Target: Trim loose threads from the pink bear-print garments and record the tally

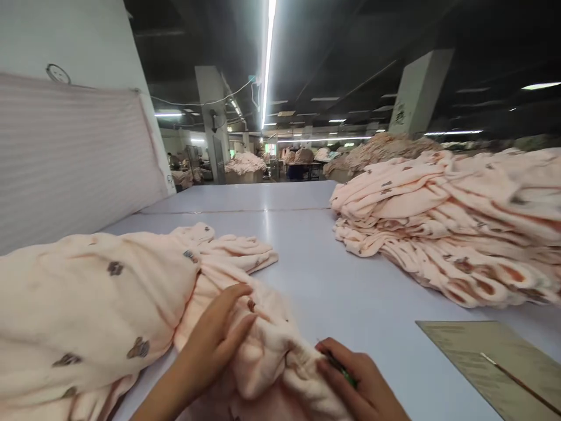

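Observation:
A soft pale pink fleece cloth with small dark printed figures lies bunched in front of me. My left hand rests on its left part, thumb and forefinger apart; its other fingers are mostly hidden. At the cloth's right edge, my right hand is closed around a small green-handled tool with a thin tip. The tool's exact kind is mostly covered by the fingers. Close to my left forearm is a large heap of the same printed fleece, touching the cloth.
Folded pink fleece is stacked high on the right of the pale table. A brownish board with a thin brown stick lies at the front right. Striped fabric hangs along the left wall; pillars and fabric piles stand beyond.

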`<state>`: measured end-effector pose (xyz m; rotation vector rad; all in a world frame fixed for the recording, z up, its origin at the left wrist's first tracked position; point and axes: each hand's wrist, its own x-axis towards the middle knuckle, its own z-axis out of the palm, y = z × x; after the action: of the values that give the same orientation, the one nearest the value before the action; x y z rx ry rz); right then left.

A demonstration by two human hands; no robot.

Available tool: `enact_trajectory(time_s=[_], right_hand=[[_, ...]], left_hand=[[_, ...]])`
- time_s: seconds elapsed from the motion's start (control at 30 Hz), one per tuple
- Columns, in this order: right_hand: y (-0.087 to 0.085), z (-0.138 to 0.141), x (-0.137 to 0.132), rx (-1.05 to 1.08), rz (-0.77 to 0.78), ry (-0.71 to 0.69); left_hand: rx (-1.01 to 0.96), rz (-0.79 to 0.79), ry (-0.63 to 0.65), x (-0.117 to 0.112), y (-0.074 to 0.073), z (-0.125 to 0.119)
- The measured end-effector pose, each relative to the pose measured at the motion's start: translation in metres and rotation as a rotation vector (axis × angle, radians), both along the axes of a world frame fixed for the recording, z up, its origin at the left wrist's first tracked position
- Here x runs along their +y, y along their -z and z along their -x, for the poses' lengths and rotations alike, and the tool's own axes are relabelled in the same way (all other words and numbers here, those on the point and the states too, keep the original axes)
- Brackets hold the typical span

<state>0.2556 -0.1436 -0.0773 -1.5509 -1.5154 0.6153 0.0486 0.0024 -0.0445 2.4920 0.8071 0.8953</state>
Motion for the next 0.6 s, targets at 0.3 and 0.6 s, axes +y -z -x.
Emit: enact_trajectory(time_s=[0.3,0.6], right_hand=[[-0.015,-0.013,0.01,0.051,0.028,0.028],[-0.004,0.012,0.004,0.039,-0.017,0.321]], left_hand=[[0.031,0.668,0.46,-0.022,-0.013,-0.033],[-0.131,1.307,0.436,-0.021,0.023,-0.042]])
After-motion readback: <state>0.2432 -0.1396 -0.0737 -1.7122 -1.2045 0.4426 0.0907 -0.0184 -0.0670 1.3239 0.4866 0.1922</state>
